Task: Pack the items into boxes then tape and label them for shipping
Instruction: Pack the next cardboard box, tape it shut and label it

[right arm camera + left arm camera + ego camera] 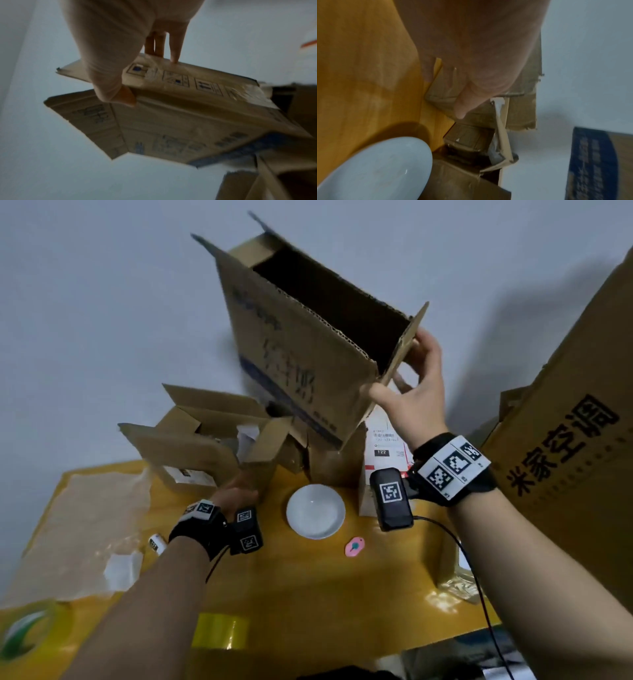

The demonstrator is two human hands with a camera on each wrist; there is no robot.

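My right hand [400, 368] holds a large brown box with blue print [301, 354] tilted in the air above the table. Its mouth is open and its inside is dark. In the right wrist view the thumb and fingers of that hand [150, 79] pinch one end flap of the large box [188, 128]. Lower left, my left hand [236, 491] grips the near corner of a small open box [191, 446] standing on the yellow table [308, 583]. The left wrist view shows the thumb [460, 108] against the small box [447, 86]. A white bowl [315, 511] sits between my arms.
A pink tag-like thing [354, 546] lies beside the bowl. A yellow tape roll [219, 630] and a green-printed roll [27, 635] sit at the near edge. Clear wrap [85, 525] covers the left. A labelled white carton [383, 453] and a tall printed carton [565, 440] stand right.
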